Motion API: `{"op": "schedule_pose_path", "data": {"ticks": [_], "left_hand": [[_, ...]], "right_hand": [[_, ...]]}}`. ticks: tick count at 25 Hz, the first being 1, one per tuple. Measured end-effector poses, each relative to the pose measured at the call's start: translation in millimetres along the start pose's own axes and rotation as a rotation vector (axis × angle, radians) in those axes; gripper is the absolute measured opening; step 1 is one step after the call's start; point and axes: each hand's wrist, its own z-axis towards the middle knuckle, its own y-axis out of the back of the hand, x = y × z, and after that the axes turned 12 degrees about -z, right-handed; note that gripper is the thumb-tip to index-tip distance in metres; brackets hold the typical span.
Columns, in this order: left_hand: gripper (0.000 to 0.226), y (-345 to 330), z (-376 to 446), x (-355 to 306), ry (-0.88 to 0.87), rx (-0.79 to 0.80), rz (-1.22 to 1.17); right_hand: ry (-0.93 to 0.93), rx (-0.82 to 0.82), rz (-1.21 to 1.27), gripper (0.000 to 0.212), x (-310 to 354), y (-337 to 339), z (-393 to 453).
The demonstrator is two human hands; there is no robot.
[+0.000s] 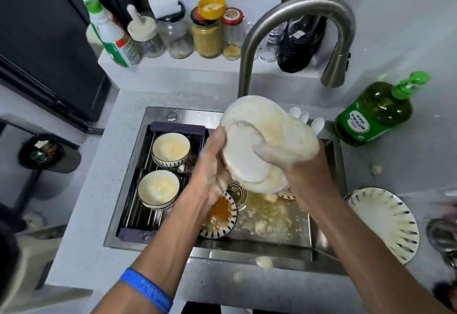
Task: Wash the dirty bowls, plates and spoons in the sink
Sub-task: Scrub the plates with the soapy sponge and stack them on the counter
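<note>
Both hands' grip on 1 soapy plate: left hand holds edge, right hand scrubs w/ sponge; 2 bowls racked.

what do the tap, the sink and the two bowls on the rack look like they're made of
Tap: metal, probably stainless steel, with a brushed satin finish; soft grey sheen, no mirror glare.
Sink: also brushed steel by its look; grey walls with dull reflections.
Two bowls on the rack: likely glazed ceramic; glossy white inside, dark painted dashes outside, though melamine cannot be ruled out.
</note>
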Motion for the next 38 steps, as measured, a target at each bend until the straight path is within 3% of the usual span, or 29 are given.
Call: {"op": "schedule_pose_path", "data": {"ticks": [2, 4, 6, 8, 10, 12, 13, 15, 16, 18, 20, 23, 25, 28, 30, 31, 32, 34, 36, 37, 38], "left_hand": [[0.061, -0.1, -6.2, 7.7, 0.063, -0.012, -0.026], [0.063, -4.2, -11.4, 12.4, 0.06, -0.002, -0.009], [0.065, -11.3, -20.6, 14.2, 0.03, -0.017, 0.01], [0.055, -20.8, -30.9, 11.2, 0.011, -0.047, 0.033], [0.046, -31.0, -37.4, 2.5, -0.001, -0.076, 0.063], [0.051, -42.6, -42.5, -0.9, -0.034, -0.101, 0.104], [0.055, -45.7, -42.4, 1.1, -0.053, -0.111, 0.125], [0.057, -48.8, -42.6, 12.1, -0.064, -0.14, 0.16], [0.058, -48.8, -44.9, 16.8, -0.066, -0.16, 0.179], [0.063, -42.8, -47.9, 21.5, -0.082, -0.189, 0.227], [0.062, -38.3, -42.4, 22.0, -0.108, -0.192, 0.295], [0.062, -38.7, -31.4, 14.8, -0.129, -0.135, 0.406], [0.063, -37.5, -32.7, 11.0, -0.105, -0.119, 0.44], [0.062, -28.4, -40.4, 0.6, -0.037, -0.017, 0.56], [0.049, -23.2, -19.4, -12.6, 0.053, -0.043, 0.586], [0.047, -26.3, -8.9, -18.8, 0.116, -0.077, 0.57], [0.052, -30.7, -3.9, -20.1, 0.16, -0.096, 0.549], [0.065, -31.2, -6.3, -2.4, 0.085, -0.172, 0.424], [0.058, -24.6, -26.3, 30.6, -0.058, -0.253, 0.304], [0.061, -21.8, -32.6, 42.9, -0.1, -0.242, 0.285], [0.065, -16.6, -33.4, 50.8, -0.127, -0.225, 0.306]], "right_hand": [[-0.116, 0.068, 0.656, 0.037, 2.4, 0.7, -2.5], [-0.257, -0.128, 0.819, 0.031, -6.8, 1.2, 9.8], [-0.372, -0.439, 0.514, 0.016, -11.3, -1.1, 18.8], [-0.184, -0.65, 0.137, 0.017, -17.0, -0.9, 18.2], [0.079, -0.596, -0.255, 0.042, -22.6, 4.4, 6.9], [0.071, -0.494, -0.438, 0.061, -18.0, 9.7, -0.6], [0.017, -0.416, -0.473, 0.064, -13.4, 9.7, 2.3], [0.128, -0.246, -0.626, 0.06, -8.6, -0.1, 3.0], [0.178, -0.247, -0.657, 0.06, -9.5, -3.3, 3.2], [0.076, -0.213, -0.563, 0.062, -8.1, 0.1, 7.0], [0.002, -0.049, -0.591, 0.057, -9.2, 3.4, 5.5], [0.136, -0.12, -0.516, 0.062, 4.1, 3.2, 11.9], [0.214, -0.063, -0.467, 0.061, -0.1, -1.1, 22.0], [-0.036, -0.098, -0.114, 0.028, -18.1, 17.5, 40.0], [-0.09, 0.114, 0.012, 0.022, -35.5, 22.5, 33.9], [-0.152, 0.144, 0.068, 0.024, -42.1, 24.1, 32.6], [-0.273, 0.087, 0.164, 0.028, -47.6, 23.2, 34.1], [-0.426, -0.205, 0.259, 0.024, -59.5, 14.2, 36.3], [-0.401, -0.433, 0.015, 0.019, -62.5, 1.9, 31.9], [-0.36, -0.411, -0.11, 0.029, -58.2, -5.7, 30.2], [-0.271, -0.289, -0.231, 0.044, -55.2, -11.4, 27.7]]}}
